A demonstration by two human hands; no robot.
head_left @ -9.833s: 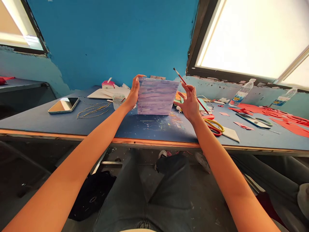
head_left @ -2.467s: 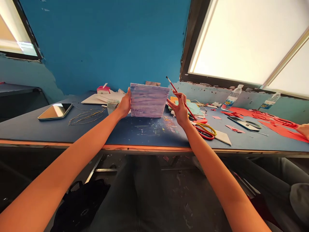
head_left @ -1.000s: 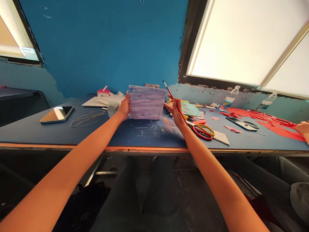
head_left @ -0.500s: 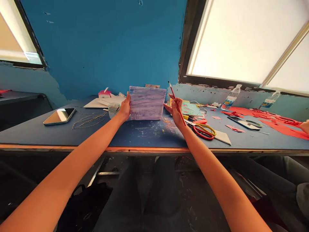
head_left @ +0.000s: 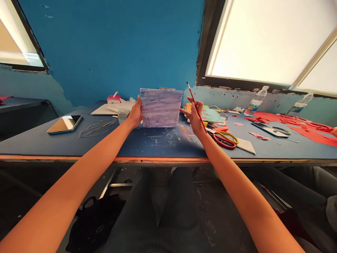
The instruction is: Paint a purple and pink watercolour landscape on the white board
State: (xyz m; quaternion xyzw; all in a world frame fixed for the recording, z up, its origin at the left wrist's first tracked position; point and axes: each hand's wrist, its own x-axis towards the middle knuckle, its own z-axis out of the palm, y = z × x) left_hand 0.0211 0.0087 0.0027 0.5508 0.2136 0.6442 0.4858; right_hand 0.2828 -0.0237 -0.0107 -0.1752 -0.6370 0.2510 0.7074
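Note:
My left hand (head_left: 136, 113) grips the left edge of a painted canvas board (head_left: 161, 108), streaked in purple and blue, which stands upright above the table facing me. A red paintbrush (head_left: 197, 108) with its bristles pointing up is held in my right hand (head_left: 195, 116). One finger of that hand reaches toward the board's right edge; whether it touches I cannot tell. Behind my left wrist stands a clear cup (head_left: 123, 114), partly hidden. Scissors with red and yellow handles (head_left: 223, 139) lie just right of my right wrist.
A phone (head_left: 65, 124) and thin golden strands (head_left: 97, 128) lie at left. To the right are a second phone (head_left: 269, 129), red paper scraps (head_left: 275, 121) and two plastic bottles (head_left: 256, 102). Another person's hand (head_left: 335, 131) shows at the right edge. The table's front edge (head_left: 163, 160) runs before me.
The board now leans with its top tilted slightly toward me. My right hand has shifted a little to the right with the brush. The whole view has moved slightly.

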